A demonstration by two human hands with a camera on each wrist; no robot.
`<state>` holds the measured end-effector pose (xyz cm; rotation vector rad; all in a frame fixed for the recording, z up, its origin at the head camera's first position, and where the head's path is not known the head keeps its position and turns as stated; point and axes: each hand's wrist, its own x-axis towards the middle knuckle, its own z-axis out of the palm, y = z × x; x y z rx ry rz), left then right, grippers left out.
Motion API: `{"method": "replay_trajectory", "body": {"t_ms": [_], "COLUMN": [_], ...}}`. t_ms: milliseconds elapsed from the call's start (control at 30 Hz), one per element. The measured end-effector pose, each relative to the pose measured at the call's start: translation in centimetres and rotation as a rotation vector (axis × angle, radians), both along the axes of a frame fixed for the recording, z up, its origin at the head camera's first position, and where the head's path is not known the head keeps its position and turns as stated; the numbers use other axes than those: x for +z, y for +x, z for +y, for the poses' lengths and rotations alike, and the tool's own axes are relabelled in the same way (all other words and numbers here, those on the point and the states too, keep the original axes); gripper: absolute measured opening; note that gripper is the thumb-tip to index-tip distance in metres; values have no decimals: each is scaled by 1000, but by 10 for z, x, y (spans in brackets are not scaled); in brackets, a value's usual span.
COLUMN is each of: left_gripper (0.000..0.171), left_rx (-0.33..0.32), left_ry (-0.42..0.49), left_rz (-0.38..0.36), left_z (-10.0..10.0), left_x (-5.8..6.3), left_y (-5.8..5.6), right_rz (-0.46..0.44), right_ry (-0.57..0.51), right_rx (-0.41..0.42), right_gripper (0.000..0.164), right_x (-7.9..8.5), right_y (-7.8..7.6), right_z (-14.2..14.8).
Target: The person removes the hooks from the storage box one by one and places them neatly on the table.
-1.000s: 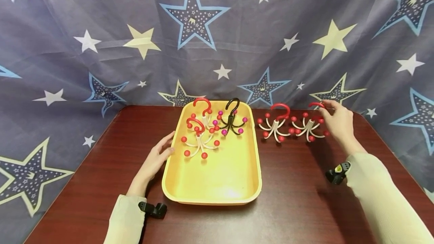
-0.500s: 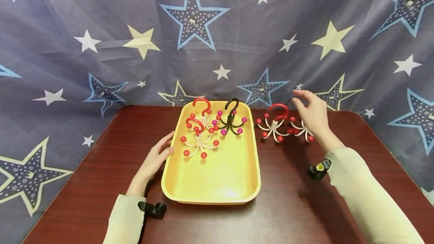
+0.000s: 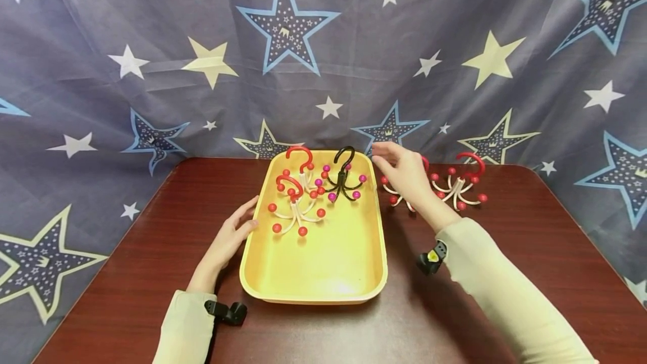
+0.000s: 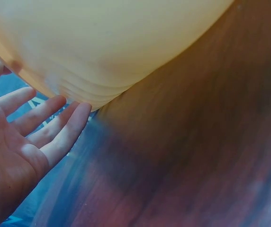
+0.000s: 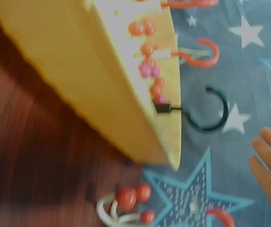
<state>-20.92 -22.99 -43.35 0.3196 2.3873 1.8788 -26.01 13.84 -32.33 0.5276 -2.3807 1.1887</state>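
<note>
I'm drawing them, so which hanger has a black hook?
The magenta-balled claw hanger at the back right inside the yellow tray; the other four hangers all have red hooks.

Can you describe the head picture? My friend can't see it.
A person's left hand touches a yellow tray holding two red-hooked hangers and one black hanger. Their empty right hand is near the tray's right side. Two more red-hooked hangers sit right of the tray.

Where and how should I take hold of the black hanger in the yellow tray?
Probably best by its black hook, pinched from above and the right: the black hanger stands with that hook raised clear of the tray's rim, its ball-tipped arms spread low, and a red-hooked hanger sits close on its left.
</note>
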Motion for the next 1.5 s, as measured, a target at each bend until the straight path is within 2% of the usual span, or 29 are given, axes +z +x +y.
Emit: {"method": "replay_trajectory", "body": {"t_ms": [167,333,467,700,933,1233,1500], "left_gripper": [54,53,54,54,53,54,53], "left_rx": [-4,6,-3,-7,-3,1,0], "left_ry": [1,-6,3,16,16,15,11], "left_rz": [-1,-7,-7,-20,-18,-11,-9], "left_z": [0,-1,-1,0,-1,-1,-1], "left_x": [-1,0,0,-1,-1,-1,-1], "left_y": [-1,0,0,2,1,1,0], "right_rz": [-67,-69,-85,-173,-233,-199,-173], "right_ry": [20,94,130,168,232,222,219], "right_rx": [91,152,208,277,265,293,282], "right_gripper": [28,28,27,30,35,34,29], "right_x": [7,12,11,2,-8,-14,-16], "right_y": [2,6,7,9,8,8,9], "right_z": [-23,-49,-72,-104,-123,-133,-134]}}
